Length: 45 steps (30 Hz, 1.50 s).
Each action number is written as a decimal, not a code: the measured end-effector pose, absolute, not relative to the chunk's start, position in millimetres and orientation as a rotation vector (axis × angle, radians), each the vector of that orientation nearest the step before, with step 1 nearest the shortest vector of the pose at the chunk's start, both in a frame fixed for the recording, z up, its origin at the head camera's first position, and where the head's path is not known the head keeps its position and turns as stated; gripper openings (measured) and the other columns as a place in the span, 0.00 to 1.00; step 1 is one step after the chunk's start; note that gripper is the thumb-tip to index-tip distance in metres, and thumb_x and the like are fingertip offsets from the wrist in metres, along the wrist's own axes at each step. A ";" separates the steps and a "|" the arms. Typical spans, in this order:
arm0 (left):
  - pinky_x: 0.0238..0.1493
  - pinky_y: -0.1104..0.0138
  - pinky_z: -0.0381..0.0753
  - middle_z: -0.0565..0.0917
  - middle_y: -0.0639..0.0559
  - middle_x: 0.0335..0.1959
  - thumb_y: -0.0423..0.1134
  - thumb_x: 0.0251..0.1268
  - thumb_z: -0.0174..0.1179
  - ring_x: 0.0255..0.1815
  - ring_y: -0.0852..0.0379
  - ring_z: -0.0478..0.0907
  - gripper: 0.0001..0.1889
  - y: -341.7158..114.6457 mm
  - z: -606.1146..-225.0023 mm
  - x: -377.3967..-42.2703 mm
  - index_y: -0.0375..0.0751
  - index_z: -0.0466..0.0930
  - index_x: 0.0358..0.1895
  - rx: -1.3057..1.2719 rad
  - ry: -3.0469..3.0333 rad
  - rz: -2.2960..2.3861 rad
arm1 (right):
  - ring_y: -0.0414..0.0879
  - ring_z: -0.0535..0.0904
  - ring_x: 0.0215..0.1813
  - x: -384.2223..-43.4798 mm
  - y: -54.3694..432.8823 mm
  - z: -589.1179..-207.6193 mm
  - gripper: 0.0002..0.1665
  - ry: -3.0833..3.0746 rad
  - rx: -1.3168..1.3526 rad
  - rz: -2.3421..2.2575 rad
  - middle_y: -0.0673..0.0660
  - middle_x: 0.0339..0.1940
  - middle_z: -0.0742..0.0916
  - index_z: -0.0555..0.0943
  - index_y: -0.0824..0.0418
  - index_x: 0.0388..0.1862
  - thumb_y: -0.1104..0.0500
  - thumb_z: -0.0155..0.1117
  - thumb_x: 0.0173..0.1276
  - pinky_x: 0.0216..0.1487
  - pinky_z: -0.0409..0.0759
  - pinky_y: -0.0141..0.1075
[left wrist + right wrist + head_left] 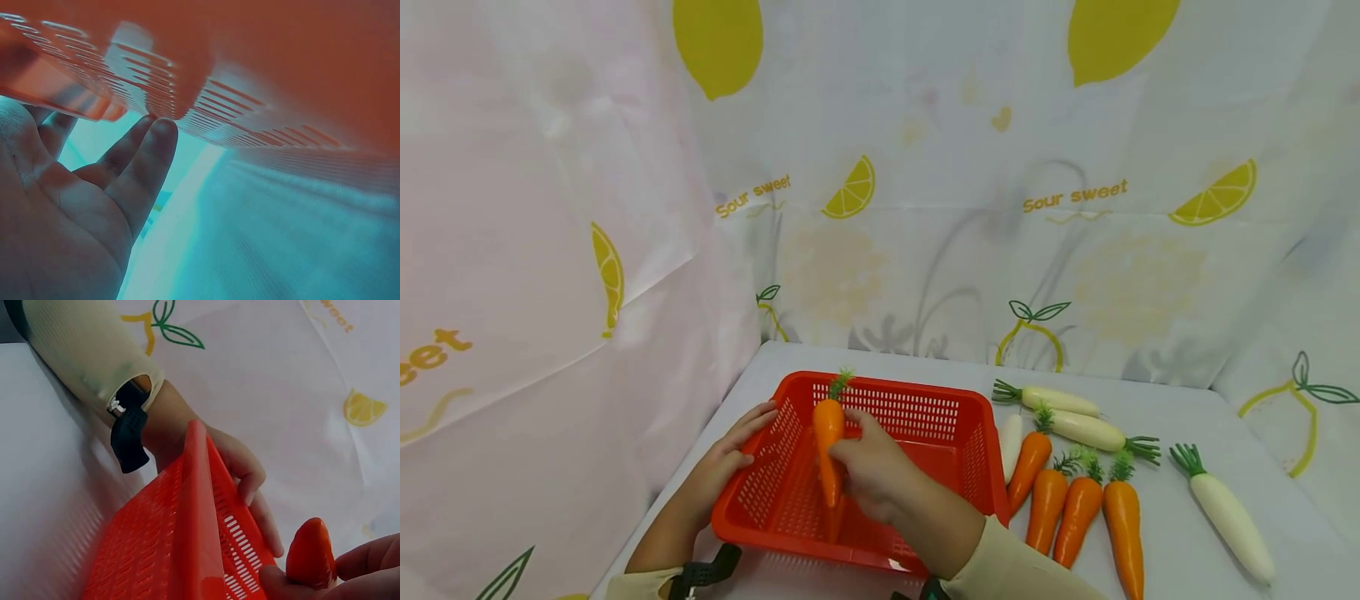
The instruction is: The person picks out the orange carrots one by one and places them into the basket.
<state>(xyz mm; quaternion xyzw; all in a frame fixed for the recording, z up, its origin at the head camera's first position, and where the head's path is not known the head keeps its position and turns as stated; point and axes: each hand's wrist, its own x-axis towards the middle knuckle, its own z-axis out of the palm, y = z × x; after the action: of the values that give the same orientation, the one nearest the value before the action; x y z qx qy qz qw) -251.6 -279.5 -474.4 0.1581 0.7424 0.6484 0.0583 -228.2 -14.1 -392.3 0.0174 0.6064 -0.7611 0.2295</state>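
My right hand [876, 467] pinches an orange carrot [829, 425] between thumb and fingers over the red basket [928, 467]. The carrot stands nearly upright, green leaves at the top and its pointed end toward the basket floor. Seen from the right wrist, its blunt orange end [311, 553] sits between the thumb and fingers. At the basket's left side, my left hand [730, 458] rests against the rim. Its fingers look fairly straight in the left wrist view, with fingertips [164, 131] at the slotted outer wall.
Right of the basket, several carrots [1078, 517] lie in a row on the white table [1187, 542]. Behind them are white radishes [1090, 429] with green stems, and another radish [1232, 525] lies farther right. A lemon-print curtain [925, 275] encloses the back and sides.
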 end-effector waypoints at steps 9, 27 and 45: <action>0.57 0.66 0.81 0.47 0.48 0.87 0.24 0.66 0.41 0.74 0.70 0.57 0.37 -281.5 -475.2 -250.9 0.42 0.61 0.82 0.492 2.267 1.955 | 0.58 0.79 0.55 -229.8 -13.8 -393.1 0.46 1.650 0.025 -2.070 0.65 0.64 0.76 0.55 0.56 0.85 0.68 0.60 0.71 0.48 0.83 0.43; 0.59 0.65 0.83 0.47 0.48 0.88 0.25 0.67 0.41 0.78 0.61 0.56 0.37 -276.7 -474.4 -252.1 0.42 0.60 0.82 0.499 2.247 1.964 | 0.76 0.60 0.78 -227.7 -6.8 -395.3 0.53 1.647 -0.032 -2.017 0.74 0.82 0.56 0.49 0.60 0.87 0.68 0.62 0.68 0.71 0.62 0.74; 0.59 0.61 0.84 0.47 0.50 0.88 0.25 0.66 0.41 0.77 0.62 0.59 0.38 -276.6 -474.5 -251.6 0.43 0.61 0.82 0.453 2.221 1.993 | 0.72 0.63 0.77 -224.5 17.6 -387.9 0.50 1.624 -0.122 -2.066 0.69 0.75 0.65 0.51 0.60 0.86 0.65 0.63 0.69 0.71 0.67 0.70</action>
<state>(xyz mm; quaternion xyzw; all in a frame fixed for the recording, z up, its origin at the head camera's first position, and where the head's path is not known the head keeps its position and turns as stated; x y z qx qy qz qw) -251.6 -276.6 -474.5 0.1497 0.7344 0.6591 0.0619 -224.5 17.6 -387.9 -0.0448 0.5972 -0.7599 0.2528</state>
